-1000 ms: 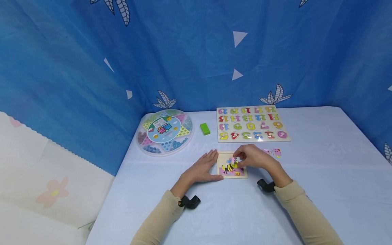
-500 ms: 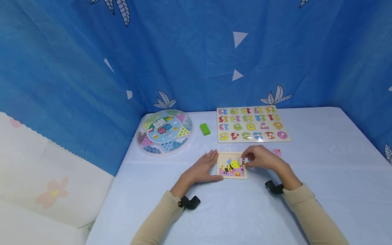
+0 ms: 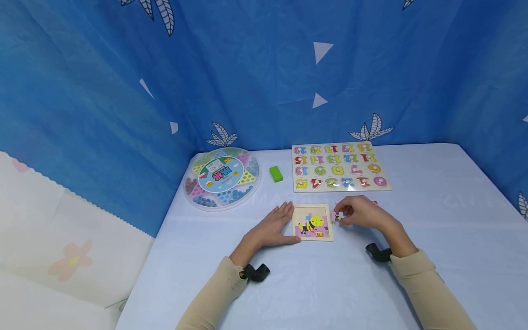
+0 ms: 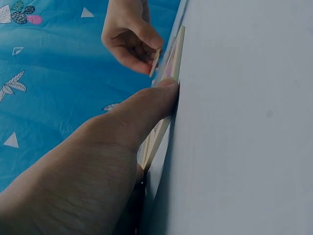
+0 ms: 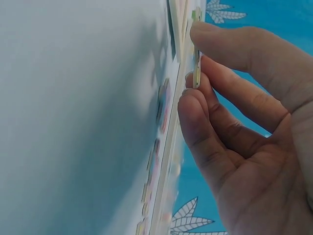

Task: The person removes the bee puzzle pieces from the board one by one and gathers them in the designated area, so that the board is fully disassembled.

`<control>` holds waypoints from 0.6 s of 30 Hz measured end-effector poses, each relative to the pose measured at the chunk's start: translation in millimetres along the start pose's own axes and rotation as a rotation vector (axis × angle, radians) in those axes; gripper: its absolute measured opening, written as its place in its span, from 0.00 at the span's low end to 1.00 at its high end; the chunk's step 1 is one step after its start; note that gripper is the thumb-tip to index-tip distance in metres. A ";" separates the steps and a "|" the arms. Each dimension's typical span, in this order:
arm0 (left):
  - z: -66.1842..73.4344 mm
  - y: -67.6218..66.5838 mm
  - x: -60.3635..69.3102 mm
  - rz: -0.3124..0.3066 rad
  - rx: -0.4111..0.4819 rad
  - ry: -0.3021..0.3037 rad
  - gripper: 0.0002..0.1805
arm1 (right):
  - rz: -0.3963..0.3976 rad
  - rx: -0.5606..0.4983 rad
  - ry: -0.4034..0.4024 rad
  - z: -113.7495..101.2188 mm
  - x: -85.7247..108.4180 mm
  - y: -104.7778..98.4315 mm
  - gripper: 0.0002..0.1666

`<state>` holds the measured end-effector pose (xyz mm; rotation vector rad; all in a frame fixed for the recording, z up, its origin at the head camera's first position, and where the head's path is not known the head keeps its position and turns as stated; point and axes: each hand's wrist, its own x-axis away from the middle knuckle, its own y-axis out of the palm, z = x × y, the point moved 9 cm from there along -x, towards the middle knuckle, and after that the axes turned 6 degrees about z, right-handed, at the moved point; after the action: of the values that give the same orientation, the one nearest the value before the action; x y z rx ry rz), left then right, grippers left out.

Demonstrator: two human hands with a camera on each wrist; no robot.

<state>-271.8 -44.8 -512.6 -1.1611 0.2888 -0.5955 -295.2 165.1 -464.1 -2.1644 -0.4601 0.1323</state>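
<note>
My left hand (image 3: pixel 270 229): fingers straight, thumb spread, against the bee puzzle board (image 3: pixel 313 209) | my right hand (image 3: pixel 362 213): thumb and fingertips pinch a puzzle piece (image 3: pixel 338 216) just right of it | I'd best match tabs before pressing.

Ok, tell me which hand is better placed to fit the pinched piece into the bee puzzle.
Probably the right hand: it pinches the puzzle piece just beside the bee puzzle. The left hand rests against the puzzle's opposite edge, seemingly steadying it.
</note>
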 end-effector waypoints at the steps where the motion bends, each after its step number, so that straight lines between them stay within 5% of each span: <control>1: 0.0 -0.1 0.1 0.001 0.000 0.000 0.56 | 0.000 -0.002 0.004 1.3 0.7 -0.6 0.20; 18: -0.7 0.8 0.0 0.000 -0.005 0.000 0.56 | -0.016 0.001 0.032 17.5 6.6 -1.3 0.19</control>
<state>-271.9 -45.0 -513.7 -1.1655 0.2899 -0.5954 -294.0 181.5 -473.1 -2.1583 -0.4585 0.0891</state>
